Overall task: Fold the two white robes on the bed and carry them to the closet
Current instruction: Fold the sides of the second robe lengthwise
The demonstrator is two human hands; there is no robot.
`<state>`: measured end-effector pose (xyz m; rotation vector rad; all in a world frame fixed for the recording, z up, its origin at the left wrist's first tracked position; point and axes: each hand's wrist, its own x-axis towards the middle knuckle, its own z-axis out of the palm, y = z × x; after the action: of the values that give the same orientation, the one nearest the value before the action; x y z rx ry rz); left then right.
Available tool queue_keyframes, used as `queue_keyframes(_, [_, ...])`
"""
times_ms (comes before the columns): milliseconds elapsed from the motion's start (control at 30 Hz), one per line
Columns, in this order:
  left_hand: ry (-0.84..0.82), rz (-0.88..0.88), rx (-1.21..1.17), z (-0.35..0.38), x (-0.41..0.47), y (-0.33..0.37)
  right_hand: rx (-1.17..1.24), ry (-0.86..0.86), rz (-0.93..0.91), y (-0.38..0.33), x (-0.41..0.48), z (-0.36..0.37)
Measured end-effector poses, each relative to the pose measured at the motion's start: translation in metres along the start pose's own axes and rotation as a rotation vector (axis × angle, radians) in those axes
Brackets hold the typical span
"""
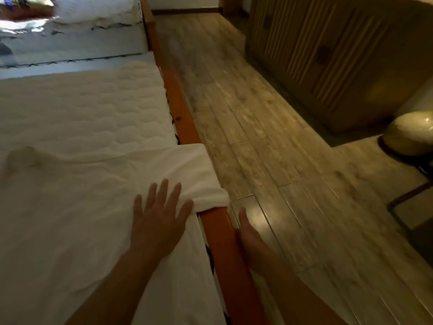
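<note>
now | left hand (159, 216) flat, fingers spread on robe (77, 198) | right hand (248, 234) grip unclear

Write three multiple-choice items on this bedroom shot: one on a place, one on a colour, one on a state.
1. Where does the left hand rest?
A. On a pillow
B. On the white robe
C. On a door handle

2. What colour is the bed rail?
A. Orange-brown
B. Blue
C. Black

3. How do the left hand's fingers lie?
A. Curled into a fist
B. Pinching a hanger
C. Spread and flat

Answers:
1 B, the palm lies on the white cloth near where it drapes over the rail.
2 A, the wooden strip beside the mattress shows orange-brown.
3 C, all the fingers are straight and fanned apart on the cloth.
</note>
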<state>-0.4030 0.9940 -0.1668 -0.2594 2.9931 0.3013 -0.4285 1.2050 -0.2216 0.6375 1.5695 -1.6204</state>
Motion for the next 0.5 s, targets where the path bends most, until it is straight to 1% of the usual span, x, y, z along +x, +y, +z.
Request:
queue_keyframes(100, [-0.052,-0.007,0.000,0.029,0.037,-0.025,0.241,-0.102,0.038,-0.033,0.049,0.007])
queue_keyframes(167, [-0.013,0.012,-0.071,0.046,0.038,-0.035,0.395,-0.108,0.018,-0.043,0.077,0.012])
queue_keyframes(267, [-0.100,0.005,-0.144,0.049,0.045,-0.042,0.629,-0.111,-0.019,-0.054,0.099,0.017])
queue_keyframes(333, [-0.155,0.012,-0.166,0.043,0.049,-0.046,0.794,-0.008,-0.087,-0.061,0.104,0.011])
queue_keyframes(400, [-0.207,0.016,-0.171,0.037,0.051,-0.045,0.989,0.111,-0.200,-0.067,0.106,-0.009])
queue_keyframes(500, [-0.251,0.014,-0.151,0.033,0.050,-0.043,1.145,0.238,-0.378,-0.090,0.086,-0.045])
